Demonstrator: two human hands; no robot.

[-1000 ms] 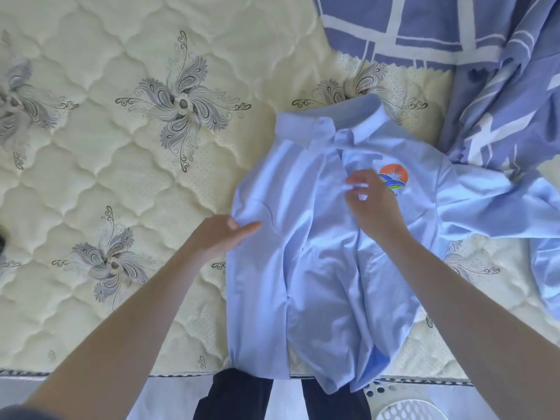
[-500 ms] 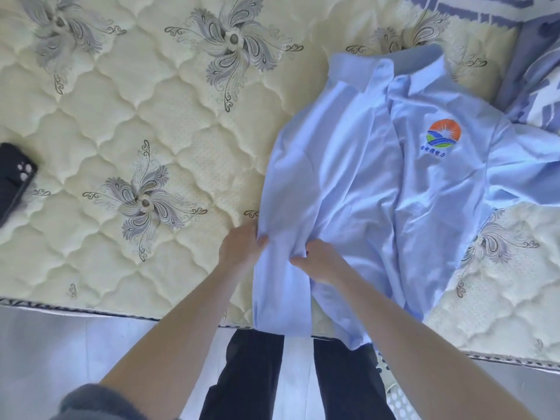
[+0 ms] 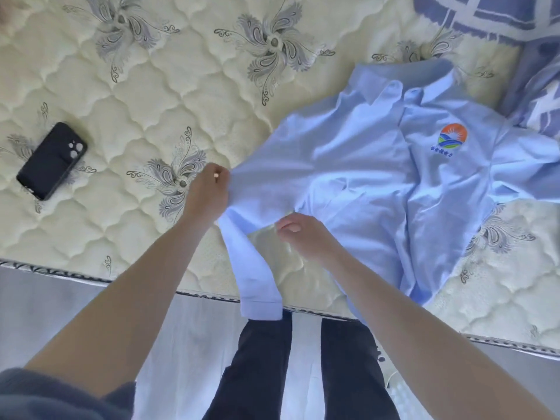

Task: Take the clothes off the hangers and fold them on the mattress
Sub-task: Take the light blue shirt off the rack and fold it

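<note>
On mattress (image 3: pixel 151 86): both hands pinch shirt (image 3: pixel 378 177).

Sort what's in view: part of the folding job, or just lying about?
Job: light blue shirt, held by the left hand and right hand; quilted mattress under it.
Lying about: black phone on the mattress, far left; blue-and-white bedding, top right.
</note>
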